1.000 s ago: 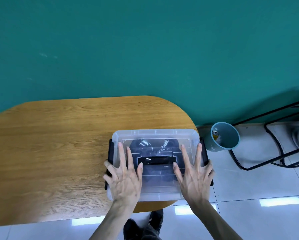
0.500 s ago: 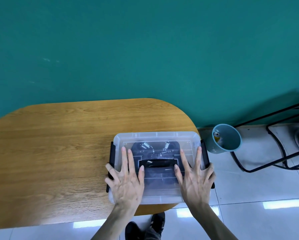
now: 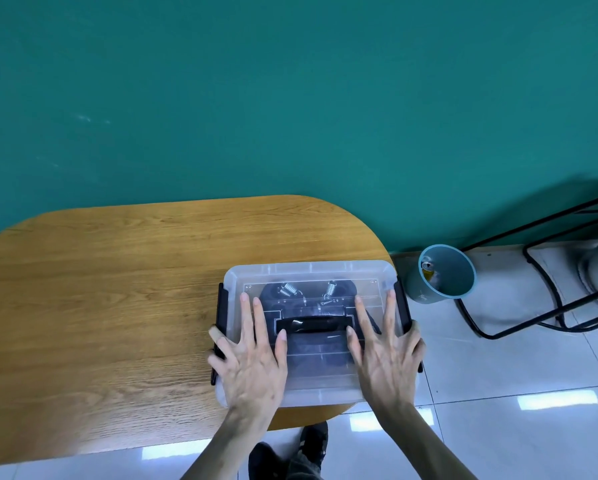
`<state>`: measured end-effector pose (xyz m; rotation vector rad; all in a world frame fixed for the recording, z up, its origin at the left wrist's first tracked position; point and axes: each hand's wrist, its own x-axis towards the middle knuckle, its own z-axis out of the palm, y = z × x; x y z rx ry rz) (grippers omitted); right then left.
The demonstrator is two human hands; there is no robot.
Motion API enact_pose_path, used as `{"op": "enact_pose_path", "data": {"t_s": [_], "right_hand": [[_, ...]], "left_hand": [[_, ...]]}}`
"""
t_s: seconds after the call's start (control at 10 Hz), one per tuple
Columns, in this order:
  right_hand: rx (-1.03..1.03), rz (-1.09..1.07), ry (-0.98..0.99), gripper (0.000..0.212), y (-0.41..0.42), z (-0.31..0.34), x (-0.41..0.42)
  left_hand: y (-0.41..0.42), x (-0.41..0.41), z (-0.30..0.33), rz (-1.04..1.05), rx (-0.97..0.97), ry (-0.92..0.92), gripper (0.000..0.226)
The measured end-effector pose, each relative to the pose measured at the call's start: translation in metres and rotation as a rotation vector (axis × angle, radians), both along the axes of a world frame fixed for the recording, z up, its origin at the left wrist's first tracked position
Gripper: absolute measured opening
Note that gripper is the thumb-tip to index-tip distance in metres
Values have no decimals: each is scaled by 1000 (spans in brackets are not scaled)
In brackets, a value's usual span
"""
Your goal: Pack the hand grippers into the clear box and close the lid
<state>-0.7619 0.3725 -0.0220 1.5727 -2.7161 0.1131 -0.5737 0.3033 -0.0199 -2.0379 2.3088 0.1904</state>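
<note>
Clear box (image 3: 311, 271) is sitting at the near right end of the wooden surface (image 3: 117, 289), lid (image 3: 320, 372) on. Hand grippers (image 3: 308, 292) are lying inside, their springs showing through the plastic. Left hand (image 3: 252, 362) and right hand (image 3: 385, 358) are pressing flat on the lid either side of the black handle (image 3: 313, 323), fingers spread wide, no grip closing on anything. Outer fingers are reaching over the black side latches (image 3: 222, 303). A teal bin (image 3: 443, 273) is standing on the floor to the right.
</note>
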Motion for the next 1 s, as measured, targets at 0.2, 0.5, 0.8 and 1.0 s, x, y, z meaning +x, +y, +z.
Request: {"op": "enact_pose_path", "data": {"t_s": [0.2,0.5,0.8,1.0], "right_hand": [[-15,4,51,59,0,-2,0],[134,65,-34,58,-6,37,0],[104,351,62,51,-39,129,-4],[-93,422,174,51,-71,210,-6]], "left_hand": [[-1,0,2,2,17,-19,76],[-19,22,30,-169,202,-48,80],[-61,48,137,-462,-18,-39,67],[-94,39,217,-481,-161,-31,54]]}}
